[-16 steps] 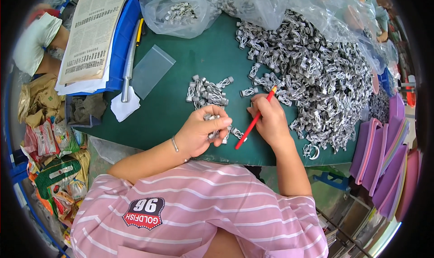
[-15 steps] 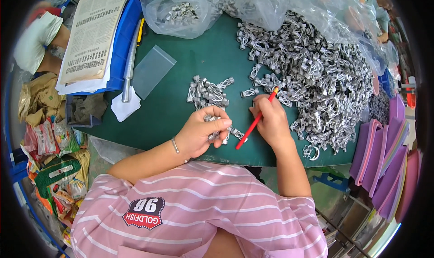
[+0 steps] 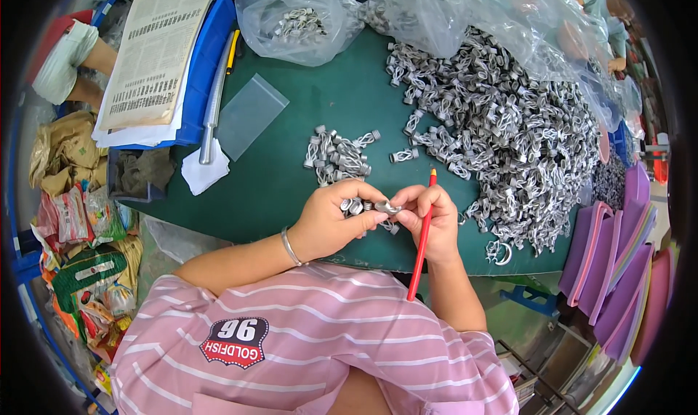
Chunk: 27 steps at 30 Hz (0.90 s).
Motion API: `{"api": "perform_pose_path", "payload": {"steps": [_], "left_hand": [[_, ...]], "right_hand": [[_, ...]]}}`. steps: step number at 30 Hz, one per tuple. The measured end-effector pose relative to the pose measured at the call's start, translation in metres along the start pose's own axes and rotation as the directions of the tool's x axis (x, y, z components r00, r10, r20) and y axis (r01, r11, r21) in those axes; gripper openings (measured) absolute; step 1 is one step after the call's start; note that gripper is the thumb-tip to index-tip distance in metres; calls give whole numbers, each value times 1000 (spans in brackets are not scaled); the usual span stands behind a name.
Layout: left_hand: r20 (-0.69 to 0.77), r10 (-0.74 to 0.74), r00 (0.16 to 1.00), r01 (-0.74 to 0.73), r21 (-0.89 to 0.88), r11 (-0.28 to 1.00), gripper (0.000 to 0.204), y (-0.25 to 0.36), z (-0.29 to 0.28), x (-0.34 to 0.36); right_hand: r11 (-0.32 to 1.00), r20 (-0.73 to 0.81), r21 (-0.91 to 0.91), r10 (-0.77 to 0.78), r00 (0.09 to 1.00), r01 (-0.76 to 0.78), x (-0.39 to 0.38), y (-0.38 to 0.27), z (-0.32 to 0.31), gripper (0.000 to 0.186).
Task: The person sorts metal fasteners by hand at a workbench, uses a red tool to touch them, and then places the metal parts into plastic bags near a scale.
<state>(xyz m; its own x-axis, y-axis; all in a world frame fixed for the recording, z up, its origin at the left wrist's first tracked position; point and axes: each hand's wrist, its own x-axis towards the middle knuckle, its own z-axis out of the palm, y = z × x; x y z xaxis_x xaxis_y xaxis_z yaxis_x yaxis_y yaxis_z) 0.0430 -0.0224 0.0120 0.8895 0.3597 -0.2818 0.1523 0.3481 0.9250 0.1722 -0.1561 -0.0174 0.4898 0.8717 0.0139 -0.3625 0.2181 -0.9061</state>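
Near the table's front edge my two hands meet. My left hand (image 3: 325, 219) is closed around several small grey metal ring-and-loop pieces (image 3: 355, 206). Between the fingertips of both hands sits one shiny metal piece (image 3: 387, 207). My right hand (image 3: 440, 222) pinches at that piece and also grips a slim red pencil (image 3: 421, 251), tilted, its yellowish tip pointing away from me. Just beyond my left hand lies a small heap of the same metal pieces (image 3: 337, 157). A single loose piece (image 3: 404, 155) rests to the right of it.
A large pile of metal pieces (image 3: 516, 131) covers the table's right side. Clear plastic bags (image 3: 294, 22) stand along the back. At left are a blue tray (image 3: 211, 59) with papers, a flat zip bag (image 3: 251, 117) and a knife (image 3: 232, 51). Purple foam sheets (image 3: 611, 262) stand at right.
My right hand has come left and nearer to meet my left hand at a metal piece. The red pencil has swung steeper, its lower end now over my shirt.
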Motion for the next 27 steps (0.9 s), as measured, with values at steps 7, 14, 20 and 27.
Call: {"api": "perform_pose_path", "payload": {"steps": [7, 14, 20, 27], "left_hand": [[94, 507, 857, -511, 297, 807, 20, -4, -1, 1], [35, -26, 999, 33, -219, 975, 21, -9, 2, -5], [154, -91, 984, 174, -713, 680, 25, -23, -1, -20], [-312, -14, 950, -153, -506, 849, 23, -21, -26, -60]], "right_hand": [[994, -7, 71, -79, 997, 79, -3, -3, 7, 30], [826, 68, -409, -397, 915, 389, -10, -14, 19, 39], [898, -46, -338, -313, 949, 280, 9, -27, 8, 15], [293, 234, -905, -264, 936, 309, 56, -8, -3, 21]]}}
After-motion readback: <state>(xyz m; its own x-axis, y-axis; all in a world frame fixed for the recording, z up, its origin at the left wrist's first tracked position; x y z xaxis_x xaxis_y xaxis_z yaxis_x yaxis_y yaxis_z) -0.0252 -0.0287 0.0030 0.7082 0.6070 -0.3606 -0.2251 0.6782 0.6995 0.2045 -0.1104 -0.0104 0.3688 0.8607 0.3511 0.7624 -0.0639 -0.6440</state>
